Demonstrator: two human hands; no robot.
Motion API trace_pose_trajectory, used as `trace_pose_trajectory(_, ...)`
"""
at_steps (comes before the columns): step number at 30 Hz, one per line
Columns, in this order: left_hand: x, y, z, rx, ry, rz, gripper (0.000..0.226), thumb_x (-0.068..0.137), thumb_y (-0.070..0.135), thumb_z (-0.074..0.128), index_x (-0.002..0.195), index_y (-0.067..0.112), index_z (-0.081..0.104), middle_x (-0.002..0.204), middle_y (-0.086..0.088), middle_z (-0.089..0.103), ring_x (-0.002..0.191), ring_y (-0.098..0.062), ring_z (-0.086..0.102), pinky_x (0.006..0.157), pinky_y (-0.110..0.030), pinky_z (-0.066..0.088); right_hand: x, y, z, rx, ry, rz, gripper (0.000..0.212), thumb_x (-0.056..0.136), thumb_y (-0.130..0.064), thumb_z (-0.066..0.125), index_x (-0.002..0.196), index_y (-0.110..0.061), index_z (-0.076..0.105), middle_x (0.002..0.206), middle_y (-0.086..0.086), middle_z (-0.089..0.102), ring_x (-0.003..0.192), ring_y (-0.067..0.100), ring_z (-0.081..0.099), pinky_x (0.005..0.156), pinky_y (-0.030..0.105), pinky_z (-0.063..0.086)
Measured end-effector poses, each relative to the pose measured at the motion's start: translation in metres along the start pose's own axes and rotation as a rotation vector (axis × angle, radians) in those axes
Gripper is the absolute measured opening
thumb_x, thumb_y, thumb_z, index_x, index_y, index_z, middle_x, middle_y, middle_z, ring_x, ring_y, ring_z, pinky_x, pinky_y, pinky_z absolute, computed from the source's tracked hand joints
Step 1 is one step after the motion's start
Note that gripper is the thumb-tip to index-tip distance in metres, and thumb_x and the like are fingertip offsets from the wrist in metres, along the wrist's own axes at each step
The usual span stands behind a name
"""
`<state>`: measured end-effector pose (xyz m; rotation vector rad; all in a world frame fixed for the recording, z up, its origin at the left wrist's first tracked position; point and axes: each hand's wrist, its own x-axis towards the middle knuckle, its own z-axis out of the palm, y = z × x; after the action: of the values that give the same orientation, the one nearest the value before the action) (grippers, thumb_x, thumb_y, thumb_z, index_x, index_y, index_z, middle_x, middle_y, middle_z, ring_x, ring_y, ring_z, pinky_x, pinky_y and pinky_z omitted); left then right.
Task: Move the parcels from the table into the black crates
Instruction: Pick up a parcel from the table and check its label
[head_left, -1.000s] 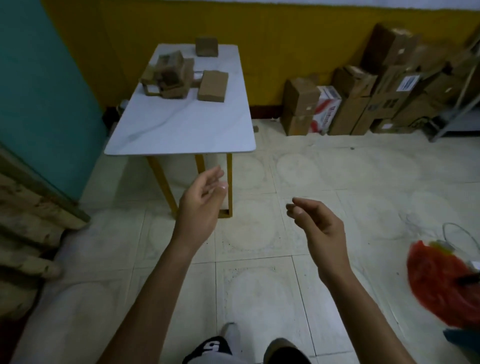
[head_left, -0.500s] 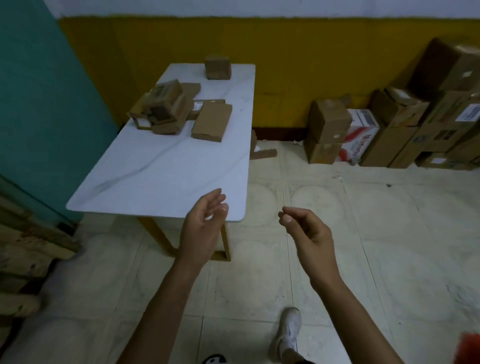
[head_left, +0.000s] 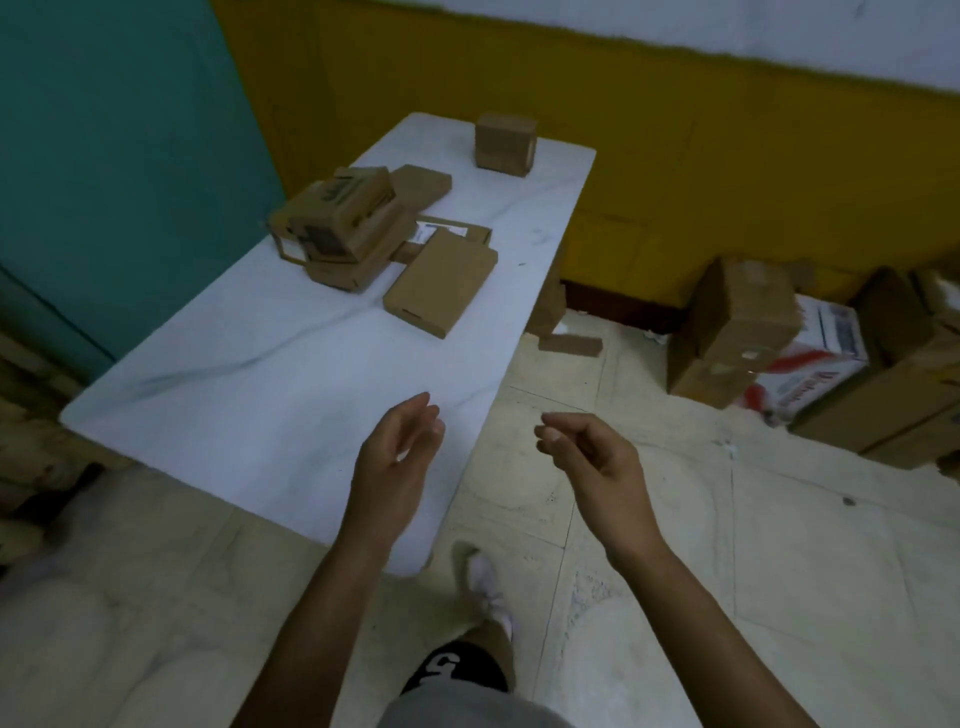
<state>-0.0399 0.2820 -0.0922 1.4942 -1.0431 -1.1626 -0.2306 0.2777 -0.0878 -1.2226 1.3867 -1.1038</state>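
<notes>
Brown cardboard parcels lie on the far half of a white marble-look table (head_left: 249, 395). A stack of parcels (head_left: 340, 226) sits at the left. A flat parcel (head_left: 441, 283) lies beside it, and a small cube parcel (head_left: 505, 143) stands near the far end. My left hand (head_left: 397, 462) hovers over the table's near right corner, fingers apart, holding nothing. My right hand (head_left: 592, 462) hangs over the floor just right of the table, fingers loosely curled and empty. No black crate is in view.
Larger cardboard boxes (head_left: 737, 332) are piled on the tiled floor against the yellow wall at the right. A small box (head_left: 569, 344) lies on the floor by the table's far leg. A teal wall (head_left: 104, 156) stands at the left, with rough wood (head_left: 26, 447) below it.
I have stepped closer to the table; it now fills more of the view and reaches under my left hand. Both hands stay empty in much the same pose.
</notes>
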Motion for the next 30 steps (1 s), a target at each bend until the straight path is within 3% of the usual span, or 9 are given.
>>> trace_pose_trajectory(4, 0.074, -0.010, 0.023, -0.027, 0.095, -0.055, 0.039, 0.095, 0.026, 0.053, 0.133, 0.021, 0.050, 0.132, 0.002, 0.054, 0.119, -0.012, 0.051, 0.097, -0.027, 0.041, 0.084, 0.005, 0.002, -0.074, -0.084, -0.033, 0.013, 0.093, -0.014, 0.060, 0.102, -0.015, 0.069, 0.097, -0.004, 0.072, 0.089, 0.010, 0.067, 0.077, 0.019, 0.053)
trace_pose_trajectory(9, 0.172, -0.008, 0.054, -0.036, 0.124, -0.165, 0.040, 0.096, 0.024, 0.053, 0.135, 0.017, 0.048, 0.125, 0.002, 0.053, 0.111, -0.011, 0.050, 0.089, -0.022, 0.042, 0.190, 0.002, -0.024, -0.213, -0.115, 0.020, 0.014, 0.094, -0.016, 0.059, 0.104, -0.013, 0.068, 0.099, -0.001, 0.071, 0.092, 0.011, 0.066, 0.079, 0.020, 0.053)
trace_pose_trajectory(16, 0.238, -0.004, 0.037, 0.014, 0.203, -0.254, 0.033, 0.094, 0.026, 0.055, 0.127, 0.022, 0.051, 0.113, 0.012, 0.055, 0.111, -0.010, 0.051, 0.089, -0.026, 0.038, 0.308, 0.008, -0.021, -0.242, -0.120, 0.181, 0.011, 0.096, -0.017, 0.055, 0.095, -0.022, 0.066, 0.099, 0.000, 0.069, 0.096, 0.019, 0.066, 0.087, 0.038, 0.052)
trace_pose_trajectory(22, 0.248, -0.022, 0.011, -0.011, 0.442, -0.418, 0.037, 0.095, 0.027, 0.055, 0.132, 0.022, 0.051, 0.120, 0.004, 0.055, 0.110, -0.011, 0.050, 0.089, -0.027, 0.037, 0.399, 0.013, 0.030, -0.364, -0.389, 0.154, 0.009, 0.095, -0.022, 0.058, 0.093, -0.027, 0.066, 0.099, -0.005, 0.067, 0.097, 0.016, 0.063, 0.082, 0.026, 0.048)
trace_pose_trajectory(25, 0.256, -0.026, 0.015, -0.073, 0.559, -0.470, 0.037, 0.095, 0.027, 0.056, 0.131, 0.021, 0.052, 0.123, 0.002, 0.058, 0.114, -0.015, 0.053, 0.093, -0.029, 0.040, 0.447, 0.015, 0.058, -0.379, -0.475, 0.143, 0.011, 0.096, -0.020, 0.056, 0.100, -0.023, 0.065, 0.094, -0.006, 0.065, 0.092, 0.017, 0.061, 0.082, 0.031, 0.048)
trace_pose_trajectory(28, 0.281, -0.028, 0.033, -0.101, 0.612, -0.542, 0.039, 0.095, 0.027, 0.055, 0.133, 0.020, 0.050, 0.128, -0.001, 0.056, 0.113, -0.016, 0.053, 0.096, -0.032, 0.042, 0.488, 0.018, 0.084, -0.389, -0.557, 0.109, 0.012, 0.096, -0.015, 0.054, 0.107, -0.017, 0.061, 0.088, -0.009, 0.060, 0.084, 0.009, 0.055, 0.072, 0.021, 0.043)
trace_pose_trajectory(30, 0.304, -0.026, 0.048, -0.111, 0.635, -0.585, 0.043, 0.095, 0.027, 0.054, 0.136, 0.019, 0.046, 0.135, -0.004, 0.052, 0.117, -0.018, 0.051, 0.096, -0.032, 0.041, 0.512, 0.022, 0.097, -0.408, -0.628, 0.091, 0.017, 0.097, -0.017, 0.054, 0.113, -0.017, 0.059, 0.097, -0.009, 0.060, 0.087, 0.003, 0.053, 0.072, 0.016, 0.041)
